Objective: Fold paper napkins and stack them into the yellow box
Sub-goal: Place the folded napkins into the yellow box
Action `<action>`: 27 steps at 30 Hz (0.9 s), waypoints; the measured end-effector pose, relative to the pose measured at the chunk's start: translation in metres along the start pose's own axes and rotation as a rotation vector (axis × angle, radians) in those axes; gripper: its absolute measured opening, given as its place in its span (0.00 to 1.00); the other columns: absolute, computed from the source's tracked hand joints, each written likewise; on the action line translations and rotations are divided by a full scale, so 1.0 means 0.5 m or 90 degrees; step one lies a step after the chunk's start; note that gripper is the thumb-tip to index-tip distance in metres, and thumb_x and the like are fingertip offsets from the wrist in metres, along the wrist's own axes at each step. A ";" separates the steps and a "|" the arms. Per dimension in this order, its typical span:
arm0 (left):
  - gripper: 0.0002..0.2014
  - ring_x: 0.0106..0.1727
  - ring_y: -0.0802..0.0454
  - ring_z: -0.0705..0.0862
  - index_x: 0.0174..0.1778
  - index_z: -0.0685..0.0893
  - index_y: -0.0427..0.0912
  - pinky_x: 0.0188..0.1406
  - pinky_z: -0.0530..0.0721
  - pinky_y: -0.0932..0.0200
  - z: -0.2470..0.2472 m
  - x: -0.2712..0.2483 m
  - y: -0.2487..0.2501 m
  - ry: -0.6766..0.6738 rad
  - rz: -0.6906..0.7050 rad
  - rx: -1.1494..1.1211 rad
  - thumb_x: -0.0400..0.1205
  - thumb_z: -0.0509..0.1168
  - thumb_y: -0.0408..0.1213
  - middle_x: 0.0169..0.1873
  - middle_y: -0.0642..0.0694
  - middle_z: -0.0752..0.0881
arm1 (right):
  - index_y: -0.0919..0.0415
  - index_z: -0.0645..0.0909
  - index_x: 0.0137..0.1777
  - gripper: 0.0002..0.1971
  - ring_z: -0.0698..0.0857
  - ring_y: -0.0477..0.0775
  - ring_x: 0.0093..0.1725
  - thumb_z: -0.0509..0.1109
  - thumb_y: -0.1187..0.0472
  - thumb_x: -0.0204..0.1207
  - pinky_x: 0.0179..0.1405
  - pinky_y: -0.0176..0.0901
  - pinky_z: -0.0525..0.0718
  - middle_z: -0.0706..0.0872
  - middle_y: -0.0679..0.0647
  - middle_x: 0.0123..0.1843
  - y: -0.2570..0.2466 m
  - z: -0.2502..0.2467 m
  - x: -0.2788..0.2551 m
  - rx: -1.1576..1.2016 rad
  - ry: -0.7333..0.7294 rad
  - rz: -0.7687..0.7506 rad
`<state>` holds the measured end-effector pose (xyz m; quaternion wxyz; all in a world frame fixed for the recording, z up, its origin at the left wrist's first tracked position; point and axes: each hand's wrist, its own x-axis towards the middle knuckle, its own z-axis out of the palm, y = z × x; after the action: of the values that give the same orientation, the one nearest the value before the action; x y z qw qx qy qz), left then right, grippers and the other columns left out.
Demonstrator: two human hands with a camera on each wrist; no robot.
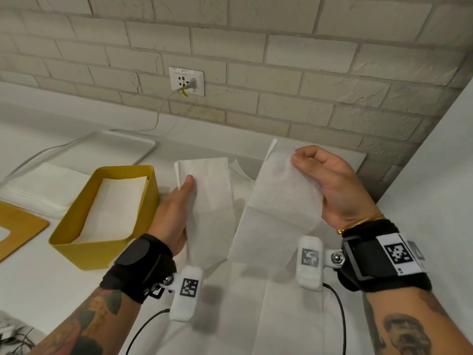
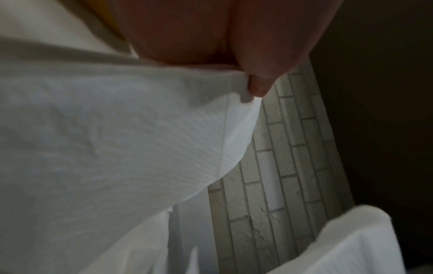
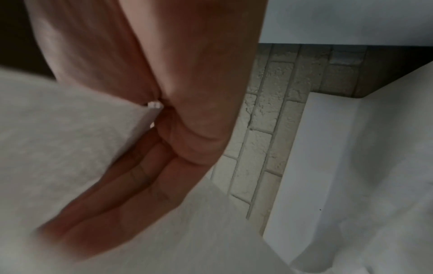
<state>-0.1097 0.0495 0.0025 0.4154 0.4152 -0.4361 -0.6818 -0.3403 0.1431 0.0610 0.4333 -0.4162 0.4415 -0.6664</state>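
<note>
Currently both hands are up over the white table (image 1: 38,285), each gripping its own paper napkin. Left hand (image 1: 174,213) pinches a narrow folded napkin (image 1: 212,201) near its far left corner, thumb on top, fingers underneath; the left wrist view shows the thumb tip (image 2: 259,87) pressed on the folded edge of that napkin (image 2: 117,148). Right hand (image 1: 332,185) holds a larger, thinner napkin sheet (image 1: 279,208) at its right edge, thumb and forefinger pinching near the top, the sheet hanging loose toward the table with a visible crease across it. In the right wrist view the fingers (image 3: 131,185) lie against the sheet (image 3: 58,139), blurry. The two napkins are side by side, close, not clearly touching.

Yellow box (image 1: 107,254) sits on the table just left of the left hand, open top, with white folded napkins (image 1: 115,208) lying flat inside. Yellow lid (image 1: 18,226) with a cutout lies further left. A stack of flat napkins (image 1: 46,185) lies behind the box, a white tray (image 1: 122,147) beyond it. More white paper lies under the hands. Brick wall (image 1: 281,60) behind, with a socket (image 1: 186,80) and white cable (image 1: 158,114) plugged in.
</note>
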 end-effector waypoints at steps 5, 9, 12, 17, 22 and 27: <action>0.21 0.61 0.47 0.91 0.67 0.85 0.43 0.61 0.85 0.47 0.029 -0.023 -0.002 -0.102 -0.048 -0.005 0.90 0.57 0.52 0.58 0.44 0.92 | 0.51 0.88 0.41 0.04 0.88 0.53 0.48 0.80 0.56 0.69 0.48 0.47 0.87 0.91 0.51 0.46 0.048 0.034 0.012 -0.121 -0.020 0.053; 0.24 0.66 0.41 0.89 0.71 0.85 0.40 0.72 0.80 0.41 0.038 -0.030 -0.028 -0.144 -0.128 -0.066 0.89 0.58 0.53 0.63 0.39 0.90 | 0.47 0.90 0.41 0.04 0.87 0.56 0.63 0.81 0.50 0.72 0.71 0.63 0.81 0.93 0.47 0.52 0.090 0.036 0.025 -0.252 0.075 0.060; 0.23 0.63 0.42 0.90 0.68 0.86 0.39 0.69 0.82 0.43 0.041 -0.037 -0.044 -0.156 -0.167 -0.086 0.89 0.59 0.52 0.61 0.38 0.91 | 0.51 0.89 0.43 0.04 0.87 0.47 0.58 0.79 0.55 0.77 0.63 0.47 0.81 0.91 0.44 0.49 0.103 0.039 0.020 -0.283 0.134 0.056; 0.23 0.66 0.38 0.88 0.71 0.84 0.37 0.72 0.79 0.41 0.039 -0.036 -0.057 -0.157 -0.223 -0.152 0.90 0.58 0.51 0.64 0.36 0.89 | 0.50 0.79 0.67 0.28 0.85 0.49 0.61 0.82 0.44 0.71 0.60 0.49 0.85 0.86 0.46 0.59 0.118 0.036 -0.002 -0.253 0.238 0.170; 0.23 0.64 0.38 0.89 0.69 0.84 0.37 0.69 0.81 0.41 0.033 -0.022 -0.059 -0.149 -0.203 -0.154 0.91 0.57 0.50 0.62 0.35 0.90 | 0.57 0.82 0.67 0.33 0.91 0.57 0.56 0.85 0.45 0.64 0.48 0.54 0.90 0.92 0.57 0.59 0.147 0.023 -0.030 -0.075 0.167 0.336; 0.21 0.64 0.39 0.89 0.69 0.85 0.39 0.72 0.80 0.40 0.024 -0.013 -0.063 -0.128 -0.170 -0.128 0.89 0.60 0.50 0.61 0.38 0.91 | 0.64 0.86 0.53 0.05 0.92 0.55 0.45 0.76 0.66 0.79 0.40 0.48 0.89 0.93 0.62 0.53 0.165 0.016 -0.030 -0.022 0.223 0.243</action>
<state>-0.1254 0.0673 -0.0222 0.3151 0.3554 -0.3460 -0.8092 -0.3113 0.1361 -0.0176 0.4611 -0.2111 0.5917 -0.6266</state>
